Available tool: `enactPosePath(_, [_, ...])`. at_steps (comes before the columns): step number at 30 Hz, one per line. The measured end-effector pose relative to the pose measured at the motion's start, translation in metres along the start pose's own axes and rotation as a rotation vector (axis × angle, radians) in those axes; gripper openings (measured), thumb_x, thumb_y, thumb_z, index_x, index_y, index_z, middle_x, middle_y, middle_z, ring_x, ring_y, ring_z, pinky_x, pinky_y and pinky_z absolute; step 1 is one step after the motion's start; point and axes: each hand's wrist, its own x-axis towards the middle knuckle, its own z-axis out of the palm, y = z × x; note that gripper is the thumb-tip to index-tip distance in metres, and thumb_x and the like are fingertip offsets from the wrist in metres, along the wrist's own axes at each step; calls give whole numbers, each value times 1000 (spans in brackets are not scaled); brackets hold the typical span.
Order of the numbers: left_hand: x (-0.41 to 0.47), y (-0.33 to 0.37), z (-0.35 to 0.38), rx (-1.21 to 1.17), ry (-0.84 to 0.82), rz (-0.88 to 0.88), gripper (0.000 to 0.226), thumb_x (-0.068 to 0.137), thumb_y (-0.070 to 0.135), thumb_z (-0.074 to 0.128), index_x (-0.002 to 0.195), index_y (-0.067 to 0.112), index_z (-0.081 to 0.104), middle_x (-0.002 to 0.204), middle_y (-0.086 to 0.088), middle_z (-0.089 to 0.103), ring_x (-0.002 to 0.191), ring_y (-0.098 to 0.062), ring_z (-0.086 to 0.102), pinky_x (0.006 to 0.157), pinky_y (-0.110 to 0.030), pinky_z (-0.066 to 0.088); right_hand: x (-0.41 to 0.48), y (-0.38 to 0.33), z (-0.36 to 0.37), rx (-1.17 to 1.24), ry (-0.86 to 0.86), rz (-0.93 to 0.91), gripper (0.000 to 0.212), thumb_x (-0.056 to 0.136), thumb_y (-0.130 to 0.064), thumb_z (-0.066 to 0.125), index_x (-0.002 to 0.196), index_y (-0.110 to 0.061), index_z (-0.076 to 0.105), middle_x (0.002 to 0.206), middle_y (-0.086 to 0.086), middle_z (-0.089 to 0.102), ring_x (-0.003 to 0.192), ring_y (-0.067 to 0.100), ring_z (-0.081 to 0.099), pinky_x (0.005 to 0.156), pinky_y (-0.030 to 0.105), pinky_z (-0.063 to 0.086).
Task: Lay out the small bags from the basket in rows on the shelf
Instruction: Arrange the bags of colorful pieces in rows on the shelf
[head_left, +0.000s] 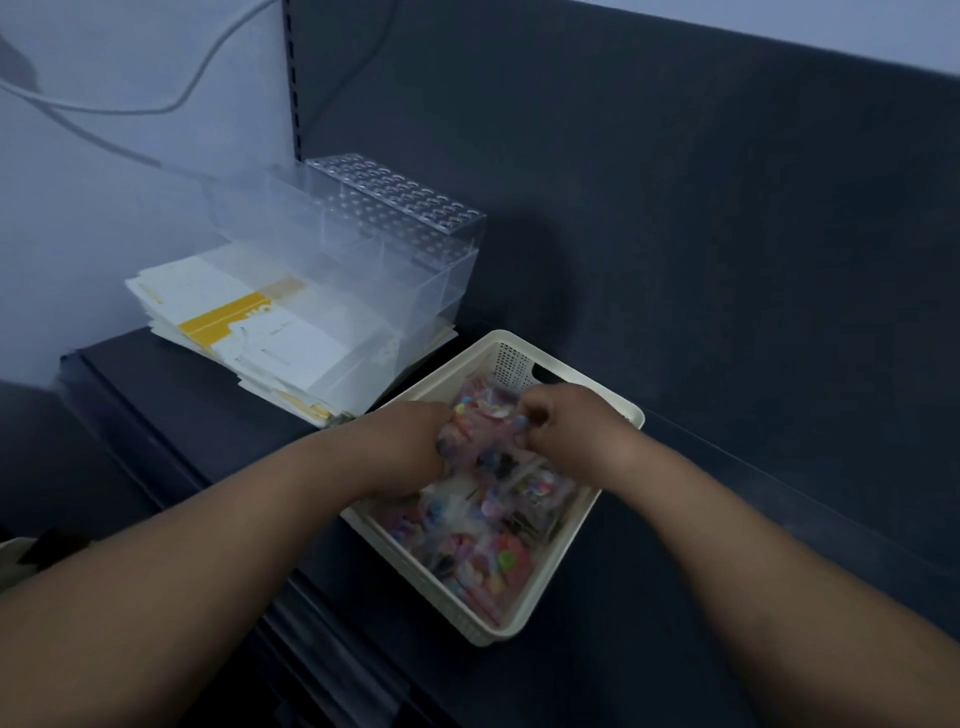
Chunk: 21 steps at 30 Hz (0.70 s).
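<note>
A shop seems to be showing: a dark display shelf (675, 545) is running beneath a slotted upright (294, 78), upper left, with clear display boxes (374, 244) sitting centre-left.

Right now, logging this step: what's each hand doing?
Left hand: closed, gripping a bunch of small bags in the basket.
Right hand: closed, fingers pinching the same bunch.

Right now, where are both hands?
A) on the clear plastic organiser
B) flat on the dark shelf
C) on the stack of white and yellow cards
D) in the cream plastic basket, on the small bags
D: the left hand and the right hand are both inside the cream perforated plastic basket, gripping the small clear bags of colourful pieces; none lie on the dark shelf in view.
</note>
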Motion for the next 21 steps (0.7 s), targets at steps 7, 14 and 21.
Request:
enactPosePath(7, [4,30,-13,-708,-44,77,60,69,11,70,124,31,55,119,5,62,102,-17,65,90,-44,53,-26,7,-18,698,32,71,18,87,3,58,74,-11,56,71,9,61,59,15,59,53,24,48])
enactPosePath(14, [4,62,-2,-861,-43,72,22,84,13,68,105,16,68,104,-14,71,100,-31,67,92,-45,49,-45,11,-30,987,12,120,20,86,4,58,102,-6,61,84,10,65,66,20,62,60,27,50])
enactPosePath(21, [6,79,2,-841,-34,90,27,83,-4,63,107,6,64,102,-19,70,91,-28,69,85,-40,55,-61,20,-36,1133,11,144,14,91,-7,56,94,-18,63,78,4,69,61,14,64,53,23,51])
